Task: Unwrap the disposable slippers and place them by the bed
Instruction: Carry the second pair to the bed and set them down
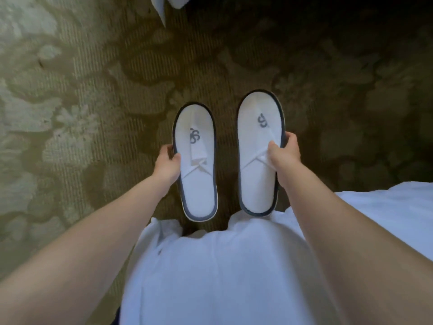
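Observation:
Two white disposable slippers with dark blue trim and a blue logo hang side by side above the carpet, soles down, toes pointing away from me. My left hand (166,163) grips the left slipper (196,184) by its left edge, thumb on top. My right hand (284,152) holds the right slipper (257,146) at its right edge, pinching the flattened upper. Both uppers lie folded flat. No wrapper shows on either slipper.
A patterned olive and beige carpet (93,102) fills the floor. White bedding (386,207) reaches in from the right. A white cloth or wrapper piece (164,5) lies at the top edge. My white garment (222,266) covers the lower middle.

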Action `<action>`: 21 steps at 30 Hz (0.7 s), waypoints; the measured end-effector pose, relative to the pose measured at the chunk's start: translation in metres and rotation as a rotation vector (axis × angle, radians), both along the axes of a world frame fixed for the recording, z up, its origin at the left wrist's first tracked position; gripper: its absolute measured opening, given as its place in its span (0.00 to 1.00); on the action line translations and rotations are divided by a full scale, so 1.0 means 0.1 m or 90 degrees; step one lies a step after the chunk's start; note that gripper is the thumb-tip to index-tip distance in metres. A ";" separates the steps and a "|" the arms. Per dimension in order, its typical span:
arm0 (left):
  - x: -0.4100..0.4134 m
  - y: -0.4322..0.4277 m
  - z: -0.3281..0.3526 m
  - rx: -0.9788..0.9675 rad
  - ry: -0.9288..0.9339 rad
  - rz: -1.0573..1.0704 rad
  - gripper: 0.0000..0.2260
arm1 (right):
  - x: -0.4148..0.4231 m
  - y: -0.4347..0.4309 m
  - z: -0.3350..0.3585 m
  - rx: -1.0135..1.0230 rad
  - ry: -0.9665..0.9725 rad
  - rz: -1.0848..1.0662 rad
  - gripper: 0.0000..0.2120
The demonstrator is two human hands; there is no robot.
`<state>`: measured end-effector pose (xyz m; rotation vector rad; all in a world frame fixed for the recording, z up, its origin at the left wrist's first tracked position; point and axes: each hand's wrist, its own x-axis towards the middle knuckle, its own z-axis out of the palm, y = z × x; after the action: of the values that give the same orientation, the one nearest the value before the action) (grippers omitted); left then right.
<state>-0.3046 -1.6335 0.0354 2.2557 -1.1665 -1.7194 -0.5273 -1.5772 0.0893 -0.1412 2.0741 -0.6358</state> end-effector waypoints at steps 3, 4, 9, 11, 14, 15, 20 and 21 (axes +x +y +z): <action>0.00 0.12 -0.39 0.012 0.009 0.002 0.20 | 0.01 0.00 -0.39 -0.010 0.002 0.020 0.22; -0.01 0.13 -0.47 0.014 0.015 -0.002 0.20 | 0.02 0.00 -0.49 -0.013 0.002 0.031 0.23; -0.03 0.22 -0.83 0.037 0.013 -0.016 0.21 | 0.19 0.11 -1.05 0.015 -0.008 0.041 0.24; -0.02 0.22 -0.92 0.046 0.004 -0.025 0.20 | 0.23 0.14 -1.20 0.025 -0.020 0.039 0.24; -0.01 0.21 -1.05 0.060 -0.006 -0.042 0.20 | 0.27 0.18 -1.39 0.025 -0.041 0.028 0.25; 0.00 0.22 -1.08 0.062 -0.002 -0.038 0.21 | 0.28 0.19 -1.44 0.024 -0.049 0.022 0.26; -0.02 0.33 -1.18 0.064 0.023 0.004 0.22 | 0.29 0.26 -1.59 0.055 -0.052 0.045 0.26; -0.02 0.34 -1.19 0.060 0.011 0.008 0.21 | 0.29 0.26 -1.59 0.061 -0.051 0.048 0.27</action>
<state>-0.3066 -1.5994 -0.0832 2.2911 -1.0886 -1.8221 -0.4979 -1.5510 -0.0700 -0.1362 2.0076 -0.4883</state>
